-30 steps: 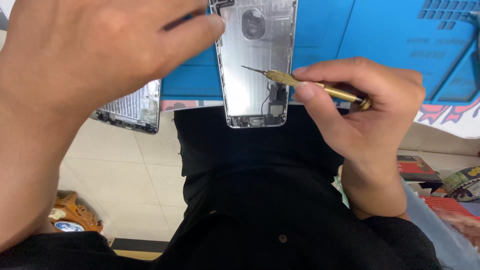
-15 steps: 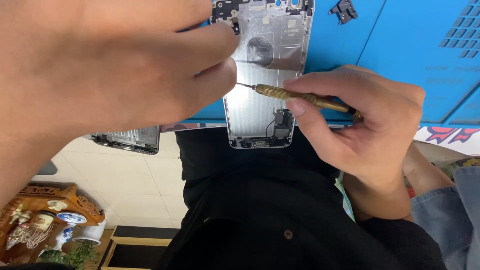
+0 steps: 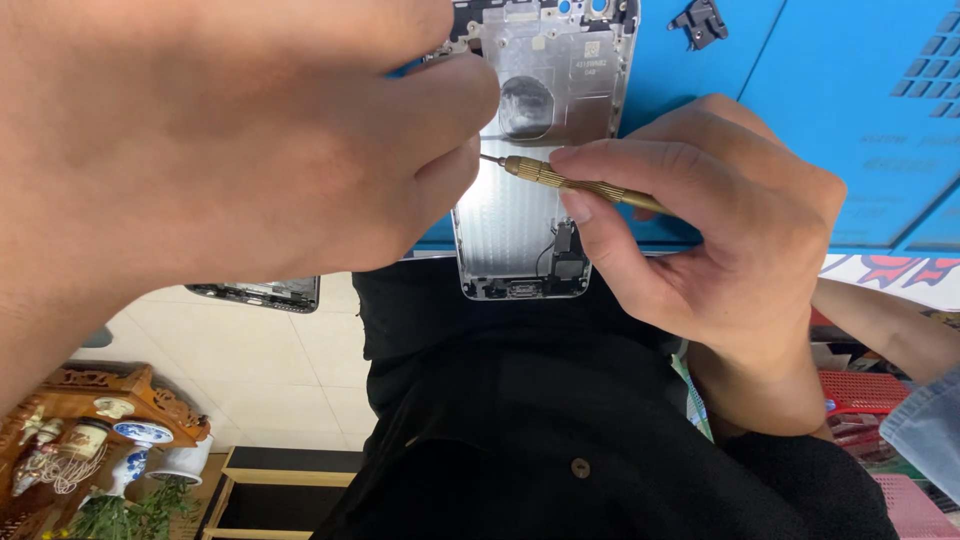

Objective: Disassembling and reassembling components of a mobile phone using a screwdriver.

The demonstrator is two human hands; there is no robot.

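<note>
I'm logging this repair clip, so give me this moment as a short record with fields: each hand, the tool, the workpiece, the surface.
left hand: close to the camera, fingers resting on the phone housing's left edge
right hand: pinches the screwdriver
screwdriver: slim, brass-coloured, tip pointing left over the housing
phone housing: silver, opened, inside facing up
surface: blue mat
also there: small dark part on the mat

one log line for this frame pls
left hand: steadies open silver phone housing | right hand: holds slim brass screwdriver, tip at housing's left edge | surface: blue work mat
</note>
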